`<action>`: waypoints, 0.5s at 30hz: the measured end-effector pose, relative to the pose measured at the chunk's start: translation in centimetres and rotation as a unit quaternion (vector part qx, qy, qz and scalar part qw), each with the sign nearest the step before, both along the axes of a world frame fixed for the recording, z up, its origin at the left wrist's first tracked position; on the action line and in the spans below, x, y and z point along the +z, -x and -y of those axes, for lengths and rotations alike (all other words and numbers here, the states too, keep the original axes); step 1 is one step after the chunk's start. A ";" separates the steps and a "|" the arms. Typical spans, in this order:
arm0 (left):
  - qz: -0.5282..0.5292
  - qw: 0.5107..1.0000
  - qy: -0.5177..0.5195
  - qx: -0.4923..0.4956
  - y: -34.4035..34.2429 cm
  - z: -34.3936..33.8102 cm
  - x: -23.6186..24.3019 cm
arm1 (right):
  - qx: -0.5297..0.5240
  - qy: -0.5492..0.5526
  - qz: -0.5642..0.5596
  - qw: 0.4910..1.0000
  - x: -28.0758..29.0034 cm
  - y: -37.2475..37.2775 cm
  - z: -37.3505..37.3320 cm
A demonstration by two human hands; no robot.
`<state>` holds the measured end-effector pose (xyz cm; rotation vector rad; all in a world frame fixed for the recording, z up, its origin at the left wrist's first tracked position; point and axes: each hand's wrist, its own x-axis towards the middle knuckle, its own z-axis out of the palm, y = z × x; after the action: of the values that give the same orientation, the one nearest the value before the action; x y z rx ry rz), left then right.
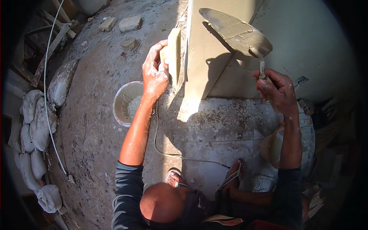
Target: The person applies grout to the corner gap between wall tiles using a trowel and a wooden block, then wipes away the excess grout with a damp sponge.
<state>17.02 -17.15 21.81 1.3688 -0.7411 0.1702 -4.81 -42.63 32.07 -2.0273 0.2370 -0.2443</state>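
Observation:
My left hand (156, 74), flecked with wet plaster, is closed round the back of a pale yellow plastering float (174, 57). The float stands on edge close to the left corner of a plastered wall (306, 42); I cannot tell whether they touch. Over on the right, my right hand (279, 90) grips the handle of a trowel (235, 32). Its long rounded blade carries smeared grey-beige plaster and points up and left in front of the wall. The trowel and hand throw a dark shadow on the wall.
Below my left forearm stands a round bucket (115, 105) with grey mix inside. Another bucket (270, 147) is partly behind my right arm. A thin cable (156, 140) crosses the floor near my sandalled feet. White sacks (40, 128) are piled left; loose blocks (130, 23) lie farther off.

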 end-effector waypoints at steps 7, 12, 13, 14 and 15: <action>-0.033 0.999 0.019 -0.026 0.4 2.7 -5.0 | 0.068 -0.020 -0.009 0.997 -4.9 0.9 0.4; -0.082 0.967 -0.233 0.065 1.1 1.0 -14.3 | 0.074 -0.030 -0.025 0.996 -8.6 0.3 -0.2; -0.150 0.959 -0.234 0.059 1.3 0.4 -15.7 | 0.065 -0.020 -0.036 0.997 -9.1 0.0 -0.2; -0.139 0.965 -0.210 0.070 1.9 -0.3 -16.7 | 0.071 -0.004 -0.036 0.997 -9.6 -0.5 -0.1; -0.149 0.975 -0.150 0.069 2.1 -0.9 -17.4 | 0.088 0.078 -0.026 0.993 -10.0 -0.9 -0.2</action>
<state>14.90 -16.29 4.42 1.6896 -0.4306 -0.0418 -3.88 -42.44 22.02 -2.1976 0.0716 -0.1032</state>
